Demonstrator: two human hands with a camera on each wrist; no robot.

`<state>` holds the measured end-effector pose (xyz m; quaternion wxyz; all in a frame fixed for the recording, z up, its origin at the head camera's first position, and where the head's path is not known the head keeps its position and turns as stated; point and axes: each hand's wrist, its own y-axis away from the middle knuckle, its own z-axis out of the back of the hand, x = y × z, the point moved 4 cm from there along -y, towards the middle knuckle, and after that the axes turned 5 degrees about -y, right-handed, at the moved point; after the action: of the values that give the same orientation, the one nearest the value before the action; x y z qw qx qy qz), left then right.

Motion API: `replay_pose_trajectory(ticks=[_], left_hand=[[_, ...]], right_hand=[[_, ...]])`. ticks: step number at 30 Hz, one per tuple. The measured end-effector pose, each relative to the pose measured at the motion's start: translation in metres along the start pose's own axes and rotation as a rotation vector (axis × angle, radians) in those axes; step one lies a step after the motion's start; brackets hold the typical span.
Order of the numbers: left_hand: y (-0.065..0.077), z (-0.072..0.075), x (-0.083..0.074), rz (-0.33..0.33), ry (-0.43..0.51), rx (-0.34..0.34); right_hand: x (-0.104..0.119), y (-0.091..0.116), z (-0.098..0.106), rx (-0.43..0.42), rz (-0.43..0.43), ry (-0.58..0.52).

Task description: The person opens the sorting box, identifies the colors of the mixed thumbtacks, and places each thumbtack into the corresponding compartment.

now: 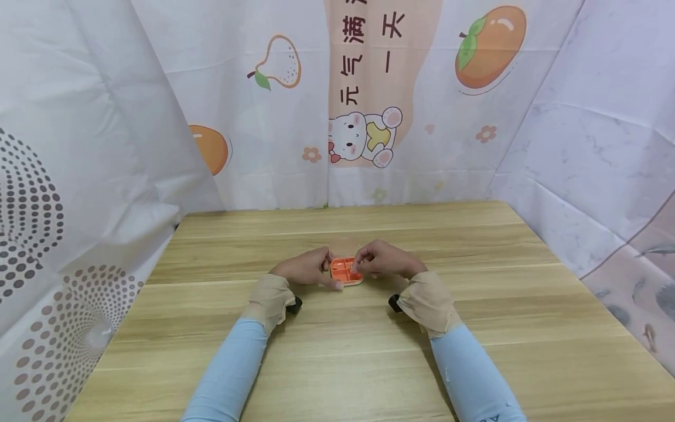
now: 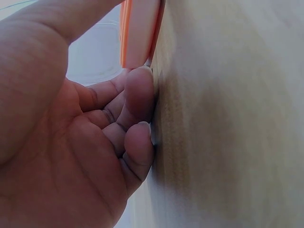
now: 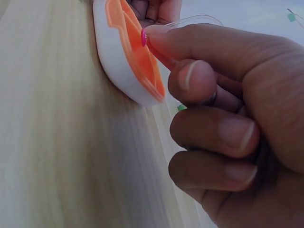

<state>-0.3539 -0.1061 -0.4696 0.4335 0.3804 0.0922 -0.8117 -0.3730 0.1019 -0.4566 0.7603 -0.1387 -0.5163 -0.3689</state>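
A small compartment box [image 1: 341, 273] with an orange divided inside and a white outer wall [image 3: 114, 59] stands on the table. Its clear lid [image 2: 95, 50] is raised at the far side. My left hand [image 1: 311, 268] holds the box's left end, thumb at the near side and fingers behind. Over the box's right part, my right hand [image 1: 384, 258] pinches a tiny pink item [image 3: 144, 38] between thumb and index finger, right at the compartments. Its exact kind is too small to tell. The other right fingers are curled in toward the palm.
The wood-grain table [image 1: 337, 357] extends around both arms. A printed curtain [image 1: 274, 129] hangs along its back edge, with more sheeting at left and right. Black wrist devices [image 1: 395, 303] sit under both wrists, near the tabletop.
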Motion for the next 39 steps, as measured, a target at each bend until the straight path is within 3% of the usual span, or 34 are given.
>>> replay_pose_trajectory(ticks=[7, 21, 39], left_hand=[[-0.0016, 0.0000, 0.0012, 0.012, -0.026, -0.005], [-0.0012, 0.0004, 0.0004, 0.000, -0.034, -0.004], [-0.0034, 0.0000, 0.0015, -0.001, -0.045, -0.004]], right_hand=[[0.0003, -0.0009, -0.0012, 0.011, 0.000, 0.024], [0.0080, -0.0023, -0.0051, 0.044, 0.005, 0.177], [0.0057, -0.0017, -0.0038, 0.032, 0.028, 0.188]])
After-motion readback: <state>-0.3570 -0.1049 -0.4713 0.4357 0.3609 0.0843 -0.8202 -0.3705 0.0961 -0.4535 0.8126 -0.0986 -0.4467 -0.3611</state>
